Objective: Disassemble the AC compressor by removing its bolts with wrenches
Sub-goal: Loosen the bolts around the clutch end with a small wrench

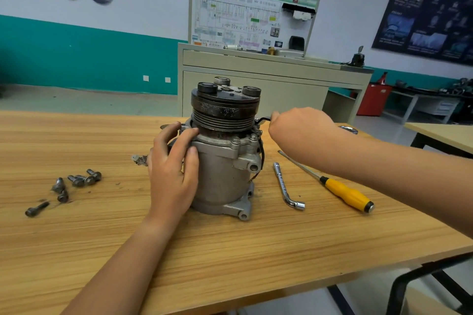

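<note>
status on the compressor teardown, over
Left hand holds compressor steady. Right hand grips wrench at its top flange. Loose bolts left on table; socket wrench, screwdriver right, nothing blocking.

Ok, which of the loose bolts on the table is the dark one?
The dark bolt lies alone, farthest left and nearest the camera; the other bolts behind it are silvery.

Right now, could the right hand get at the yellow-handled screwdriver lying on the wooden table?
Probably yes. The yellow-handled screwdriver lies uncovered just below the right forearm. But the right hand pinches a small dark wrench at the grey metal compressor, so it must free its grip first.
</note>
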`<state>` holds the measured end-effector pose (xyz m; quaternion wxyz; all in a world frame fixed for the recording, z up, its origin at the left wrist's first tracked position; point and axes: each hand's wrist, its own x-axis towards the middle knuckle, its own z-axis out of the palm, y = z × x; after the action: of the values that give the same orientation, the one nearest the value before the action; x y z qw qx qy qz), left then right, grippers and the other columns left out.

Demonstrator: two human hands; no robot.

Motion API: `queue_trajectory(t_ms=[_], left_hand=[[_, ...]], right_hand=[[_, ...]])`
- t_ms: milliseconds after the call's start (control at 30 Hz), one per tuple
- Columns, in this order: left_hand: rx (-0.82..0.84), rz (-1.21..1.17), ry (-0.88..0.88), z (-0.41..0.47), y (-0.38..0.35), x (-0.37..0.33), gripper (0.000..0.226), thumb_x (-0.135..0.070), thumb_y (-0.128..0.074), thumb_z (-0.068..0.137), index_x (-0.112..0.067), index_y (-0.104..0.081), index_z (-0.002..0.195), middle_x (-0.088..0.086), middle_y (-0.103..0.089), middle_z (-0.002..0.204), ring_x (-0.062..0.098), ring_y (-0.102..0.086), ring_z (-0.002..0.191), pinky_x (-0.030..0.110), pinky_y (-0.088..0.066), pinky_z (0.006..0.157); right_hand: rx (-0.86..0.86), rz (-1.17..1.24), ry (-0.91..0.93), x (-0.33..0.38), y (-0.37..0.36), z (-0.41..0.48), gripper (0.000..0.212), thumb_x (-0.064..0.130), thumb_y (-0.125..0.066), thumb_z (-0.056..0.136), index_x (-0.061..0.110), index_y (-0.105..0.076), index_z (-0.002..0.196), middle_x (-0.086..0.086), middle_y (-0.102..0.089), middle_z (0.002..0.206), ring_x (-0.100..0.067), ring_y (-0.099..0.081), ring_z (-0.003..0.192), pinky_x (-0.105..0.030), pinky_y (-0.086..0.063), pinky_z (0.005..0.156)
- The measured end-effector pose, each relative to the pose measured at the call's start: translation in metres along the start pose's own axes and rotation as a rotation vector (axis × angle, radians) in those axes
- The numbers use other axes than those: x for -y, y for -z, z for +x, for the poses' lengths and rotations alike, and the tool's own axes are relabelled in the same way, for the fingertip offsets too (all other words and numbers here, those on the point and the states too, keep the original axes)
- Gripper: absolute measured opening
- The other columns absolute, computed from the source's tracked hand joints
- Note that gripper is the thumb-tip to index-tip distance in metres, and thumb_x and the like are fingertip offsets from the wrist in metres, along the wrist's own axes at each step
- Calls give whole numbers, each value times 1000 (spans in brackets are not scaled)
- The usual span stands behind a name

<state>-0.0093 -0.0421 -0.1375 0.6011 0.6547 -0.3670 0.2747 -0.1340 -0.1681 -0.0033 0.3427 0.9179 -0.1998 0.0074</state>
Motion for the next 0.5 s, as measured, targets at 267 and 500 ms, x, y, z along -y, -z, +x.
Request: queue_trajectory(t_ms=[267,500], left_hand=[[-1,-13,-8,0,-1,4,36,-32,-35,90,-25,-54,120,-8,-35,129,4,-33,124,58,-31,105],[-5,-23,-17,1,-2,5,32,-32,-36,89,-30,-51,117,-6,-36,128,6,-34,124,58,-31,104]], right_hand=[[-223,64,87,-45,-51,16,39,22,-32,97,15,-32,135,-4,-53,81,-11,-31,49,-23,-20,40],[-401,182,35,-48,-86,64,37,-1,-40,92,9,-47,127,-10,-64,106,-26,-58,91,-33,-38,85]])
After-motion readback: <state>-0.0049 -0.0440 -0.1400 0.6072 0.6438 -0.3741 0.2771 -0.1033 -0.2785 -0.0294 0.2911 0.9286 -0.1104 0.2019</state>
